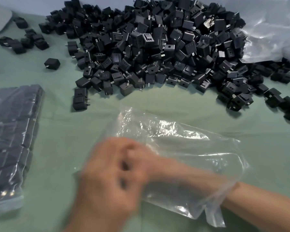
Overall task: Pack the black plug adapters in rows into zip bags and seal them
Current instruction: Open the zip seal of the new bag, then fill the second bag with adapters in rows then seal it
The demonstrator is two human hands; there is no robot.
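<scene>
The plug adapters (149, 47) heaped from 11 to 2 o'clock were matt black plastic with bright metal prongs. The zip bag (182, 139) at 5 o'clock was clear, glossy, crinkled film, as was the filled bag (10, 139) at 9 o'clock. The green table cover (65, 148) looked smooth and matt (cloth or rubber, unclear).

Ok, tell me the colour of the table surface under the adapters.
Pale green and plain; the table surface shows best in the head view.
</scene>
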